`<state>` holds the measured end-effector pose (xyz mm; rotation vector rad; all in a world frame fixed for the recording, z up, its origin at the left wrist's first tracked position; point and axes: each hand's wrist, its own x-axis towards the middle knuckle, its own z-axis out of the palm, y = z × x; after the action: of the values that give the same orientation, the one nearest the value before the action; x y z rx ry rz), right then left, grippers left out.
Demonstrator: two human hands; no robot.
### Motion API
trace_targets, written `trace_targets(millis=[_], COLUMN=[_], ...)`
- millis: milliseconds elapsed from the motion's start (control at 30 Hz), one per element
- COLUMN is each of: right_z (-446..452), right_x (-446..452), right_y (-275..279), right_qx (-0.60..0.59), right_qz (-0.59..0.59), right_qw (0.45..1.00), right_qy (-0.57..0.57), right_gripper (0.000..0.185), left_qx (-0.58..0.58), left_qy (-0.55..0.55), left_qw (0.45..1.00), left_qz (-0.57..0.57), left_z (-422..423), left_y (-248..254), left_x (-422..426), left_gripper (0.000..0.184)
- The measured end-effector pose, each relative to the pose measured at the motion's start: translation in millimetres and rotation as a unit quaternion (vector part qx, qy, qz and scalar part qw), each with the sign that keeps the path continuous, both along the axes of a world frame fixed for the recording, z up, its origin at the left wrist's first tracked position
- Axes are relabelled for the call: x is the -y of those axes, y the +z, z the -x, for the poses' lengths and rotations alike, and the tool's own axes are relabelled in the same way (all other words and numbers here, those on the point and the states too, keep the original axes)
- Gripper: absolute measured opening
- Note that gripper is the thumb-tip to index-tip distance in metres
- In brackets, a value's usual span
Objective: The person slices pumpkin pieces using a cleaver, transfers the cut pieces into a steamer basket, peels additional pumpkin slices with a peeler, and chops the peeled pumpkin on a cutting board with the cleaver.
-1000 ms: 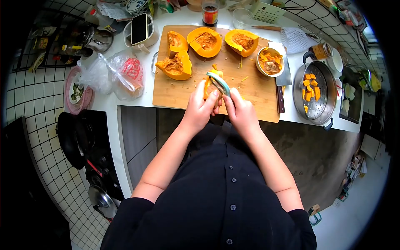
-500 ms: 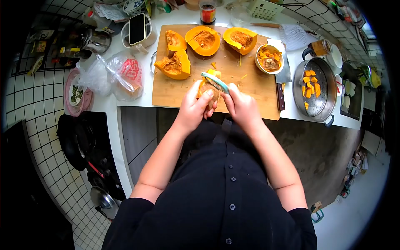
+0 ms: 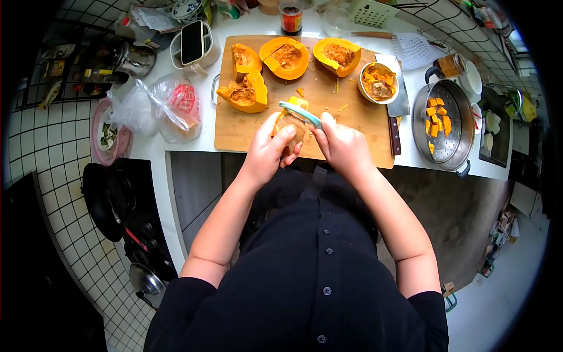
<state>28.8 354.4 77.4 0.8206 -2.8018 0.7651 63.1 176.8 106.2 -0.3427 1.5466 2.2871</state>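
My left hand (image 3: 268,146) is closed around a pumpkin piece (image 3: 291,130) with tan skin, held over the front edge of the wooden cutting board (image 3: 352,132). In my right hand (image 3: 342,144) is a light blue-green peeler (image 3: 306,114), its head lying across the top of that piece. A small peeled yellow chunk (image 3: 298,102) shows just beyond the peeler. Farther back on the board are several cut pumpkin pieces (image 3: 285,58) with stringy orange insides. A white bowl (image 3: 378,83) of peelings and scraps stands at the board's right side.
A cleaver (image 3: 395,126) lies along the board's right edge. Beyond it stands a steel steamer pot (image 3: 420,128) with pumpkin cubes inside. Plastic bags (image 3: 176,108), a container with a phone (image 3: 194,42) on it, and a jar (image 3: 291,17) surround the board. A stove (image 3: 146,220) is at left.
The peeler has shifted slightly left and its head has turned to a more edge-on angle over the pumpkin piece. Both hands keep their holds.
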Motion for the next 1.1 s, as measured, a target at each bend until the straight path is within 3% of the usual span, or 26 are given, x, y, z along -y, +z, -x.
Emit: trace_targets(millis=[167, 400, 600, 633, 733, 767, 867, 1000, 1100], right_z=[-0.9, 1.0, -1.1, -1.1, 30.0, 35.8, 42.4, 30.1, 16.2], right_x=[8.3, 1.2, 5.1, 1.5, -36.7, -61.2, -64.7, -47.4, -37.7], right_y=[-5.1, -7.1, -15.1, -15.8, -38.1, -37.5, -3.7, -13.8, -20.9], right_qx=[0.009, 0.014, 0.056, 0.055, 0.150, 0.171, 0.237, 0.303, 0.345], right_qz=[0.012, -0.028, 0.018, 0.015, -0.057, -0.045, 0.024, 0.044, 0.141], right_qw=[1.000, 0.999, 0.998, 0.998, 0.974, 0.969, 0.963, 0.944, 0.919], right_qy=[-0.024, -0.013, -0.028, -0.024, -0.160, -0.174, -0.125, -0.120, -0.128], right_gripper=[0.025, 0.025, 0.024, 0.024, 0.025, 0.026, 0.026, 0.030, 0.031], left_qx=[-0.023, 0.026, 0.004, 0.021, 0.021, 0.012, -0.025, 0.029, 0.034], left_qy=[0.052, 0.003, 0.040, 0.043, -0.027, 0.022, 0.003, -0.010, 0.013], left_qw=[0.997, 1.000, 0.998, 0.999, 0.995, 1.000, 1.000, 0.999, 0.998], left_qz=[0.052, -0.012, 0.046, 0.007, -0.094, -0.011, -0.005, -0.041, -0.052], left_z=[-0.5, 1.1, -3.0, -3.0, -10.3, -14.7, -8.1, 1.7, -1.4], left_y=[0.4, -7.3, -8.1, -8.0, 11.3, 33.2, 11.7, -13.0, -22.7], left_x=[-12.3, 1.4, -11.2, -9.2, 7.6, -1.6, 15.6, 11.9, 8.9], left_gripper=[0.033, 0.031, 0.026, 0.027, 0.029, 0.032, 0.035, 0.030, 0.034])
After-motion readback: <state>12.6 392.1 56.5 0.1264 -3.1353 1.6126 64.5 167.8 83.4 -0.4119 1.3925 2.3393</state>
